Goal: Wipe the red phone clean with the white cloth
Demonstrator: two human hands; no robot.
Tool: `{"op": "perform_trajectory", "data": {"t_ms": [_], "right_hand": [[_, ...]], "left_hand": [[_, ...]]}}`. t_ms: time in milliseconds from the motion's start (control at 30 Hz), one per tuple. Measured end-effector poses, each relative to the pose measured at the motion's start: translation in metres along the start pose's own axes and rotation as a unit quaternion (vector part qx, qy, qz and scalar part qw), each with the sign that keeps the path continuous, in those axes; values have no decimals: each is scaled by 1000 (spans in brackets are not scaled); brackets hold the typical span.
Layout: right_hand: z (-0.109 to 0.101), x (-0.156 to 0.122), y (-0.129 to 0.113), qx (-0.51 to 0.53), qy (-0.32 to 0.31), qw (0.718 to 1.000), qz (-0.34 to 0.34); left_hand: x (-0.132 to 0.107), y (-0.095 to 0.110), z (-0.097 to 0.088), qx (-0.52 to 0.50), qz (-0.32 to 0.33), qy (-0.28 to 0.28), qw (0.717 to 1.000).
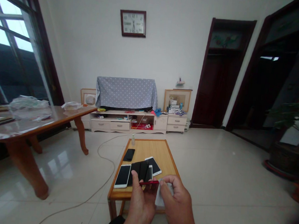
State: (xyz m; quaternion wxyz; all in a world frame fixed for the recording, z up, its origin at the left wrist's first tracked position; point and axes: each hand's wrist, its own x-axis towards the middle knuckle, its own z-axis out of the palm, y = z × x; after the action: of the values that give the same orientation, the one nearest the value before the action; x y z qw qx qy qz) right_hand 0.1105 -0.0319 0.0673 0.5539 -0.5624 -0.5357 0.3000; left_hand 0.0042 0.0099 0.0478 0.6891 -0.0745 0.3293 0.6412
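Note:
My left hand (143, 200) is closed around a red-edged phone (149, 182), which I see almost edge-on, with my thumb up along its left side. In my right hand (178, 199) a thin whitish wipe (160, 195) is pinched between thumb and fingers at the phone's right end; whether it is cloth or paper I cannot tell. Just beyond my hands, a white-framed phone (122, 176) and a second white-framed phone (154, 166) lie on the small wooden table (152, 144). Between them is a dark, glossy surface (139, 169), partly covered by my left thumb. A black phone (129, 155) lies farther back.
A small clear bottle (133, 139) stands at the table's far left corner. On the left is a larger table (62, 114) with plastic bags. A cable (95, 189) runs over the floor. A low cabinet (110, 125) lines the wall, and a potted plant (287, 157) stands right.

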Motion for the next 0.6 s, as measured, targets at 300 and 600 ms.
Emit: {"op": "perform_trajectory", "data": {"t_ms": [300, 600], "right_hand": [[-8, -2, 5, 32, -3, 999, 20], [-28, 0, 32, 13, 39, 999, 7]], "left_hand": [[7, 1, -5, -20, -11, -29, 999], [1, 16, -10, -16, -140, -200, 970]]}}
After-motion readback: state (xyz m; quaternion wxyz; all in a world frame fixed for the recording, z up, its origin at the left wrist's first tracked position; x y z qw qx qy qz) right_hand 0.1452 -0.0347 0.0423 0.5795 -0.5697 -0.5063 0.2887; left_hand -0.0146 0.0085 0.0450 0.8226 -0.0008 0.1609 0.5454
